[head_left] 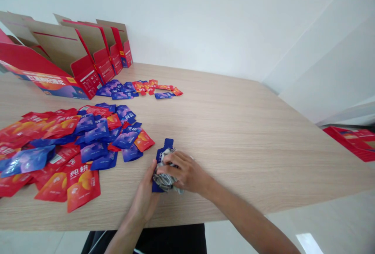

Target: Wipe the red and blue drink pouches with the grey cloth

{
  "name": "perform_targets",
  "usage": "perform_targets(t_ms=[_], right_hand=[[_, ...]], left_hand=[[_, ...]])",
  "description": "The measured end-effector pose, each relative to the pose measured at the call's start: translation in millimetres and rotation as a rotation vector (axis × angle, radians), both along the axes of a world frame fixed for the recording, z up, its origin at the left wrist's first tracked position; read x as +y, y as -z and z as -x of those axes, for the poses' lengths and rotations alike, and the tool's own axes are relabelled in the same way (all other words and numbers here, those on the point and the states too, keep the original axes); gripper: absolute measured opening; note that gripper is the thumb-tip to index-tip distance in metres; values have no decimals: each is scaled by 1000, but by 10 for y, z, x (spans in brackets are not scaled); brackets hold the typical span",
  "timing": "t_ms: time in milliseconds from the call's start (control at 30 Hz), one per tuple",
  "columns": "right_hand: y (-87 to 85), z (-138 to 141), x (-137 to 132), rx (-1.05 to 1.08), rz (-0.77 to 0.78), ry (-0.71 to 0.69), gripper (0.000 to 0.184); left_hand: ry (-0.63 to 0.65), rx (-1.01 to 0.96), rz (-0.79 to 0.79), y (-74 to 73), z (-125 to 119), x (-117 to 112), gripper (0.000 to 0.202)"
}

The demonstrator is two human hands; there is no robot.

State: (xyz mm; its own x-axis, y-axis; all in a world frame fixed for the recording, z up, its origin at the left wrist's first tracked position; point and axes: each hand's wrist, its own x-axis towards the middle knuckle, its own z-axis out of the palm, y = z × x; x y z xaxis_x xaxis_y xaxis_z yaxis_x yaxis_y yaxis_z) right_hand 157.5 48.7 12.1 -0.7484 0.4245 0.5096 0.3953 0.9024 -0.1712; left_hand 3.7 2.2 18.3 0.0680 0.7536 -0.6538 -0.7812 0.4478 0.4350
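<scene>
A blue pouch [164,146] lies on the wooden table [249,137] near its front edge. My right hand [184,173] is closed on a crumpled grey-white cloth [165,180] and presses it onto the pouch. My left hand [148,191] rests against the pouch's left edge, its fingers closed on it. To the left lies a heap of red and blue pouches [64,144].
Several opened red cardboard boxes [73,59] stand at the back left. A smaller scatter of pouches [137,89] lies in front of them. Flattened red packaging [351,141] lies beyond the table's right edge. A white wall runs behind.
</scene>
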Motion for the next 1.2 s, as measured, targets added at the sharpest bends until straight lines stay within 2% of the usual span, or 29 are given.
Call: perform_targets(t_ms=[100, 200, 367, 467, 667, 767, 900, 1033, 1100, 1200], right_hand=[[-20, -21, 41, 77, 48, 129, 31], [-29, -32, 73, 154, 95, 223, 34], [-37, -39, 80, 199, 124, 290, 31], [-45, -43, 66, 130, 104, 215, 32], [-45, -12, 5, -89, -32, -117, 27], [-40, -8, 1, -92, -49, -167, 22], [-46, -50, 60, -42, -6, -7, 28], [-48, -106, 143, 99, 73, 181, 33], [-43, -122, 167, 151, 81, 213, 32], [-39, -121, 161, 150, 58, 166, 31]], left_hand=[[29, -33, -70, 151, -10, -26, 30], [29, -44, -97, 242, -23, -42, 27], [60, -72, -100, 214, -36, -51, 29], [36, -40, -64, 144, -23, -18, 31], [-14, 17, 16, -6, 45, 77, 35], [-15, 11, 13, -42, 70, 83, 35], [-4, -11, -14, -44, 76, 52, 36], [20, 4, -34, -27, 77, 7, 33], [30, 16, -24, -35, 75, -5, 32], [16, 17, -5, -75, 70, 0, 34]])
